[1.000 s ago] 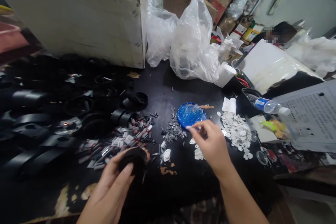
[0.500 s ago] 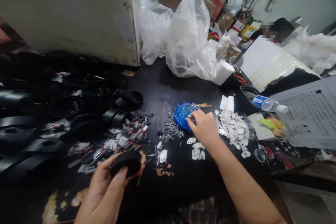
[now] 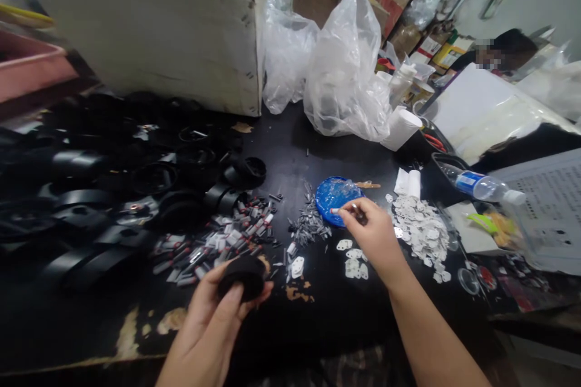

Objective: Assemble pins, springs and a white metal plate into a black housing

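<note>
Near the front edge of the black table, my left hand [image 3: 218, 314] is wrapped round a round black part [image 3: 242, 278]. My right hand [image 3: 370, 230] is pinched on a small white and red piece [image 3: 334, 211] over the blue lid [image 3: 331, 193], which is smeared with a clear, shiny substance. Left of the lid lie small grey pins [image 3: 310, 221]. Beyond my left hand spreads a pile of grey and red cylinders [image 3: 218, 242]. Flat white plates [image 3: 355, 263] lie below my right wrist, with a larger heap of plates [image 3: 422, 227] to the right.
Many black round housings [image 3: 109, 211] cover the left side. Clear plastic bags [image 3: 342, 72] stand at the back beside a big pale box [image 3: 172, 24]. At right are a plastic bottle [image 3: 485, 186] and a printed sheet [image 3: 549, 193]. A person's head shows far back right.
The view has shifted, so the scene sits further right. My right hand has turned slightly, and the white and red piece between its fingertips now shows. My left hand still holds the black part.
</note>
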Tool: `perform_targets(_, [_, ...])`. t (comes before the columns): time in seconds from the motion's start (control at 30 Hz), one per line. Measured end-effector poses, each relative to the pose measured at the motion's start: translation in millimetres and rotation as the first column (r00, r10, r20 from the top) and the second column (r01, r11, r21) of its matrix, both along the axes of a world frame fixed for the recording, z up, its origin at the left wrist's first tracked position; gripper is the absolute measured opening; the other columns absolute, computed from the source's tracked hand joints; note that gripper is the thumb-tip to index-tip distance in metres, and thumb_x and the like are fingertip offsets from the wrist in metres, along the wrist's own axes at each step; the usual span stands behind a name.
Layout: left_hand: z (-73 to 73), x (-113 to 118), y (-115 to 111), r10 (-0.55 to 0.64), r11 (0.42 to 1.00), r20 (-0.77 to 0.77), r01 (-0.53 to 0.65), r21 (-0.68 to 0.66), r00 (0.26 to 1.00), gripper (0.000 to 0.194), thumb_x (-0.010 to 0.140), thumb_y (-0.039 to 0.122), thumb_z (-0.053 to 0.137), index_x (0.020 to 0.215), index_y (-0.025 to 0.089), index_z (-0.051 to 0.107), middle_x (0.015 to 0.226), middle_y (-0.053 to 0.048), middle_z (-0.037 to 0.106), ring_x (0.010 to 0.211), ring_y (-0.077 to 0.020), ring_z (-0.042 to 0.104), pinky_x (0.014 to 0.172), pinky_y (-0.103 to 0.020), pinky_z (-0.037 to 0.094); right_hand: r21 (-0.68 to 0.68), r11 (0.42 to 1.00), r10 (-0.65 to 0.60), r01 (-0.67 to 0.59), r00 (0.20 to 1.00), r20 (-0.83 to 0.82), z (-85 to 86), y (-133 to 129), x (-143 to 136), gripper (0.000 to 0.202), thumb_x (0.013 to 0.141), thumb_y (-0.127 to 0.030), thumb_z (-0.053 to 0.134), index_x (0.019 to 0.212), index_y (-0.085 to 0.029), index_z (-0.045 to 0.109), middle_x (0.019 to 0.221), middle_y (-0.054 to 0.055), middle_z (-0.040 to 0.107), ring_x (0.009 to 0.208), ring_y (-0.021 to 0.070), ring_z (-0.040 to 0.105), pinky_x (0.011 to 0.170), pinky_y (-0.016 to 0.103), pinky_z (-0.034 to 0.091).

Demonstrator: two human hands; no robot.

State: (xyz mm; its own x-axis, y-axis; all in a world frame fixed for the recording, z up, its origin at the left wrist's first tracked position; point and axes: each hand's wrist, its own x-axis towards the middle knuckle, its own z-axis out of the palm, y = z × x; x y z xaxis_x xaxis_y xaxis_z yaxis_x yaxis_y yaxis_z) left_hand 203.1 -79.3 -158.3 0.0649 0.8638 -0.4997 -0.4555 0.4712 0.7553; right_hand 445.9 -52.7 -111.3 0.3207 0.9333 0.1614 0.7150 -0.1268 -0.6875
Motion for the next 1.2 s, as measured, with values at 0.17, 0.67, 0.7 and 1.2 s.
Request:
perform_targets(0.17, [13.1,15,-6,-0.053,0.992,0.237,0.078,-0.097,0.97,0.028,0.079,0.034,0.076,0.105,0.025,0.069,0.098,-0.002,0.076,0.083,-0.0187,0.073,0.077,-0.029,0.062,-0.094,0.991,0.025,-0.095,0.82,-0.571,10.1,-25,-43,0.025,0.083,-0.045,0.067,0.078,-0.021,0.062,0.064,-0.005,0.054,0.057,0.0096,0.044,0.056,0.025,0.036])
perform_targets(0.67, [9.1,4,-17,-0.145,0.98,-0.019,0.146,0.133,0.989,0.024,0.087,0.038,0.065,0.11,0.03,0.069,0.116,-0.001,0.069,0.106,-0.0193,0.065,0.091,-0.027,0.055,-0.02,0.96,0.268,-0.28,0.936,-0.229,27.9,-42,-76,0.005,0.085,-0.028,0.066,0.081,-0.025,0.067,0.075,-0.003,0.066,0.071,0.0145,0.06,0.068,0.028,0.045])
perform_targets(0.7, [6.2,2,-18,-0.136,0.969,-0.129,0.159,0.189,0.982,0.023,0.088,0.038,0.064,0.109,0.031,0.069,0.118,-0.001,0.068,0.113,-0.0198,0.062,0.097,-0.027,0.051,-0.004,0.956,0.288,-0.293,0.941,-0.178,27.1,-44,-77,0.005,0.086,-0.028,0.066,0.083,-0.025,0.067,0.076,-0.003,0.066,0.072,0.0147,0.06,0.069,0.029,0.045])
perform_targets(1.2, [-0.1,-26,-27,-0.414,0.909,0.036,0.41,0.077,0.91,0.017,0.085,0.042,0.067,0.098,0.032,0.071,0.094,0.001,0.069,0.095,-0.0172,0.062,0.079,-0.02,0.049,-0.261,0.802,0.137,-0.538,0.591,-0.795,26.5,-50,-74,0.017,0.082,-0.04,0.072,0.084,-0.023,0.073,0.076,-0.002,0.073,0.075,0.0157,0.069,0.072,0.028,0.054])
